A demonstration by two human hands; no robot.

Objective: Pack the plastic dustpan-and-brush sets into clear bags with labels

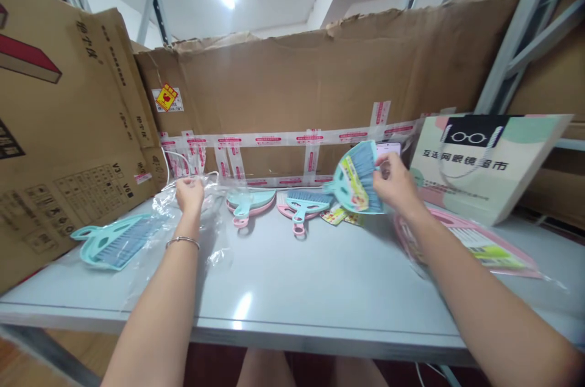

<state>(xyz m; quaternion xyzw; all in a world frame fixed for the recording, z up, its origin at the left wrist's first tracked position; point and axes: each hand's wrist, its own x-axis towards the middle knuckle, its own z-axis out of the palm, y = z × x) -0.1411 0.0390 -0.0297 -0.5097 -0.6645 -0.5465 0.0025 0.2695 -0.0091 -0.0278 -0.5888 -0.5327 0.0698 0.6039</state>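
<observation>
My right hand (397, 183) is closed on the bristle edge of a teal dustpan-and-brush set (354, 183), raised above the table with a yellow-green label on it. My left hand (189, 193) pinches a clear plastic bag (210, 198), whose loose film hangs down around the wrist. Left of that hand lies another teal dustpan with a blue-bristled brush (119, 242), partly near the film. Between my hands are two sets: a teal-and-pink dustpan pair (249, 201), and a teal brush (304, 204) over a pink dustpan. Printed cards (340, 215) lie under the raised set.
A pink dustpan set (489, 244) in clear wrapping lies at the right, before a white-and-green paper carrier bag (479, 161). Behind my right hand a phone (389, 147) shows. Large cardboard boxes (292, 82) (68, 131) wall the back and left of the grey table (292, 289).
</observation>
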